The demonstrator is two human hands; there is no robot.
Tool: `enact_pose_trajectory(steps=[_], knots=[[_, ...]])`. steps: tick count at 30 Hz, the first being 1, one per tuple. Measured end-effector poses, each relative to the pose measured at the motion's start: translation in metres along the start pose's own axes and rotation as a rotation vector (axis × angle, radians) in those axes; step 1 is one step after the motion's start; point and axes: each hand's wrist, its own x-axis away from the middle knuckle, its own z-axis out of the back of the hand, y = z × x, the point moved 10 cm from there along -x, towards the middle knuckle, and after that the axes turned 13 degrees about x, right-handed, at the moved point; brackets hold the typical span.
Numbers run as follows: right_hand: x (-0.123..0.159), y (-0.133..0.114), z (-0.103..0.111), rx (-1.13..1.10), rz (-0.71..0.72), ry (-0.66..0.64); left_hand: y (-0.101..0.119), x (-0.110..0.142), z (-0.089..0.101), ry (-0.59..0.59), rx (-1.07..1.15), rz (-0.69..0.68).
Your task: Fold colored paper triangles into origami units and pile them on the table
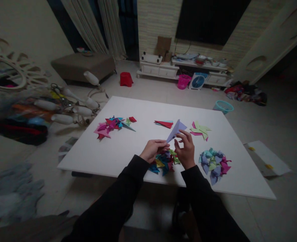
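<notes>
A lavender folded paper (178, 128), pointed at its lower end, is held up over the white table. My left hand (154, 150) is closed, pinching that lower tip between thumb and fingers. At the paper's right side, my right hand (186, 150) has its fingers curled and apart, the thumb away from them; the fingertips are at or against the paper's edge, contact being hard to make out. Under both hands lies a pile of multicoloured folded paper pieces (161, 163), partly hidden. Red and pale blue folded paper strips (164, 124) lie just behind the lavender one.
On the white table (128, 154), pink, red and blue folded papers (109, 127) are heaped at left. Green and pink ones (200, 130) lie at right, near a lavender, teal and magenta pile (214, 163). A lamp with several white shades (83, 111) stands beside the left edge.
</notes>
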Motion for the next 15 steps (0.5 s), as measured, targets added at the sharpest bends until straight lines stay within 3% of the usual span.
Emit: enact_pose_trajectory(steps=[3,8,12,15], knots=[[0.001,-0.003,0.0,0.064,0.075,0.023,0.002,0.002,0.003,-0.04,-0.025,0.03],[0.004,-0.003,-0.014,0.251,0.196,-0.05,0.017,-0.001,0.012,-0.048,-0.138,0.005],[0.006,-0.007,-0.026,0.421,0.341,-0.076,0.042,-0.007,0.019,-0.006,-0.275,-0.101],[0.001,0.003,-0.044,0.521,0.36,-0.12,0.066,-0.008,0.026,0.051,-0.4,-0.239]])
